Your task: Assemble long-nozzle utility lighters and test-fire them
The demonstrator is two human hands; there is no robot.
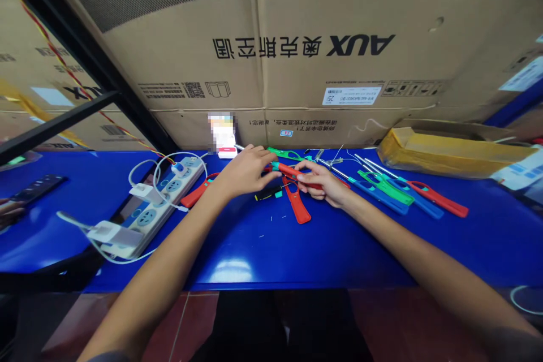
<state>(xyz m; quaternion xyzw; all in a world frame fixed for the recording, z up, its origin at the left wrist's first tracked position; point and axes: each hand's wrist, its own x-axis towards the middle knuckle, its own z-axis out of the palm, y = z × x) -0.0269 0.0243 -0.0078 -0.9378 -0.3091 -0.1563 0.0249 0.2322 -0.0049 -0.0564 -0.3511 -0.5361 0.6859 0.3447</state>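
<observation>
My right hand is closed around the handle of a red long-reach lighter with a green trigger. At the lighter's front end my left hand is closed over it, its fingers partly hiding the metal tube. Beneath the hands lie a red lighter handle and a screwdriver with a black and yellow handle. Behind them is a green lighter. Another red lighter rests left of my left hand. Several small pin-like bits lie on the blue tabletop.
Right of my hands lie blue lighters, a green lighter and a red lighter. A power strip with chargers and cables stands left. At back right sits an open carton. Another person's hand shows far left.
</observation>
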